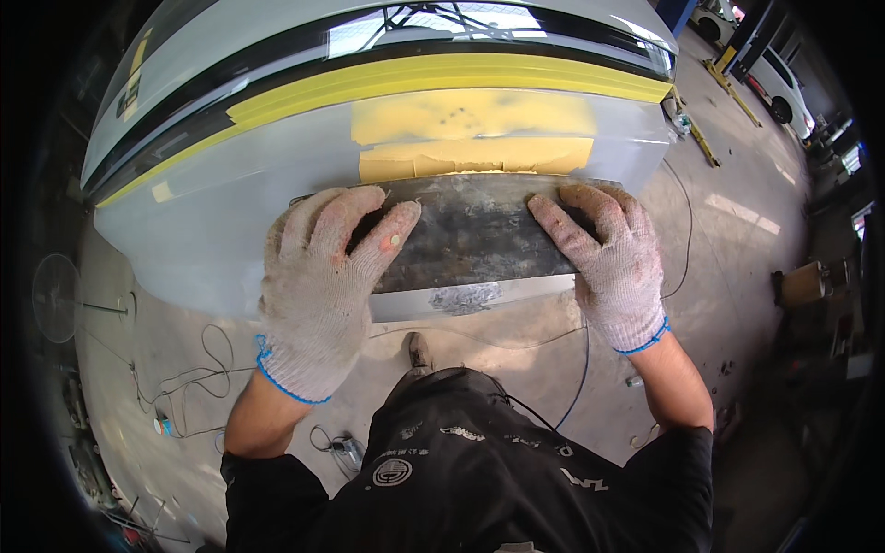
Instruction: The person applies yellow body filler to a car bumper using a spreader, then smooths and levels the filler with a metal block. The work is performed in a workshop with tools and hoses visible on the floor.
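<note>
A wide, dark, flat filler spreader [461, 226] spans the space between my two gloved hands. Its far edge meets a strip of yellow body filler [475, 158] on a grey car panel [230, 189]. My left hand [324, 253] is closed on the spreader's left end, thumb across the top face. At the right end, my right hand [610, 249] grips it the same way. The fingers' undersides are hidden. Beyond the fresh-looking strip lies a smoother yellow patch [461, 112] with small dark spots. Below the spreader shows a lighter panel edge [475, 297] with a scuffed area.
Yellow masking tape [452, 76] borders the dark trim above the panel. Cables [198, 373] and a small power tool [347, 452] lie on the concrete floor. A round fan [57, 297] stands at left. Far right are a white car [782, 88] and a lift post [749, 39].
</note>
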The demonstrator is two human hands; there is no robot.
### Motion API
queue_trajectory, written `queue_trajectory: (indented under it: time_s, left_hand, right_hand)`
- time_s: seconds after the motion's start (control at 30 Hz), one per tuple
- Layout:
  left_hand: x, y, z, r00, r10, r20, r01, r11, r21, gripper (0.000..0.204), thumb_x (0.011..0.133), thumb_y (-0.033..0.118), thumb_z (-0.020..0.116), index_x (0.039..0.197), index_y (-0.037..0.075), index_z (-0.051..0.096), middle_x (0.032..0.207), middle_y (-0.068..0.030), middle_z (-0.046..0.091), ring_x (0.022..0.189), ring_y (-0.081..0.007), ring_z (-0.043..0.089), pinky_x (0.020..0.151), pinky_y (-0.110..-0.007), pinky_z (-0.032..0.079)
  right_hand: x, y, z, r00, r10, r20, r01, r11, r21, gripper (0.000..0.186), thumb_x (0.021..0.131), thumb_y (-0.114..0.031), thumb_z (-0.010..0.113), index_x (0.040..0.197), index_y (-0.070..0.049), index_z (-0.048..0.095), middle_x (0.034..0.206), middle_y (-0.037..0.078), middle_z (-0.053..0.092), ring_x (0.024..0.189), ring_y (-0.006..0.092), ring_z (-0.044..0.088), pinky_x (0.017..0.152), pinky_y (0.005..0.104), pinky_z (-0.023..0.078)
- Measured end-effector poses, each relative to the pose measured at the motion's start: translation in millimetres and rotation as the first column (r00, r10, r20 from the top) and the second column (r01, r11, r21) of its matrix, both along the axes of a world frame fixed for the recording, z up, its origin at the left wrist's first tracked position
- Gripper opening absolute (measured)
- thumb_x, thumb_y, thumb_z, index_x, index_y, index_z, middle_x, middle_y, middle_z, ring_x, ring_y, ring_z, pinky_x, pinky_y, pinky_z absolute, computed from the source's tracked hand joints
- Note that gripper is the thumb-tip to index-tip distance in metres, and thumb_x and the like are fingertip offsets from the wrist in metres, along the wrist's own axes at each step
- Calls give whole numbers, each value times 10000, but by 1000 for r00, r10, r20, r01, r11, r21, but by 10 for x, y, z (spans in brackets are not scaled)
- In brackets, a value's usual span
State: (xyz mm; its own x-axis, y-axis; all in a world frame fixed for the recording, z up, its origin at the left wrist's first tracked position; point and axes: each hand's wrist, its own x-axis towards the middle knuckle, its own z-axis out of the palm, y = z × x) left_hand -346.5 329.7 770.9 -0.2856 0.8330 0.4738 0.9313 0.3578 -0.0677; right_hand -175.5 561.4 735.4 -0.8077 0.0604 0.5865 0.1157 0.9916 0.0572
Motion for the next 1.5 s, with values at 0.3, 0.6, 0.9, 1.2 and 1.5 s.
queue_trajectory:
  time_s: [0.3,0.6,0.9,1.2,1.5]
  left_hand:
    - [-78,45,-134,998,9,-55,-4,996,89,450,881,112,706,1286,309,708,1234,11,618,1201,-249,550,1020,-440,460]
    - [-188,144,-316,980,11,-197,20,988,153,421,861,172,743,1250,331,720,1226,32,614,1195,-240,546,1023,-444,467]
    - [-289,189,-157,991,-41,-130,64,981,182,477,851,-7,655,1256,235,727,1277,-37,634,1208,-301,570,1025,-438,443]
    - [-416,330,-148,997,9,-76,1,993,119,597,813,-94,567,1305,217,697,1277,-61,640,1205,-311,574,1029,-447,448]
    - [-269,272,132,998,15,-69,-11,998,65,557,815,-71,527,1280,184,697,1274,-71,638,1213,-324,580,1033,-431,457]
  right_hand:
    - [-72,75,-51,997,14,-75,-9,998,60,714,627,-11,693,1305,-235,688,1218,65,583,1132,303,564,972,451,489]
    - [-211,192,-250,980,57,-191,-42,996,82,755,590,-19,692,1316,-225,684,1231,78,581,1135,319,555,988,482,469]
    - [-273,227,-35,993,32,-112,-26,998,55,768,606,34,697,1325,-235,678,1237,73,585,1148,312,557,999,466,462]
    - [-440,322,-64,992,14,-122,-6,998,64,687,682,42,687,1308,-242,682,1207,67,594,1129,311,565,985,453,482]
    - [-323,313,246,999,-1,-37,3,999,45,683,719,79,639,1327,-231,675,1203,52,620,1133,294,583,985,420,515]
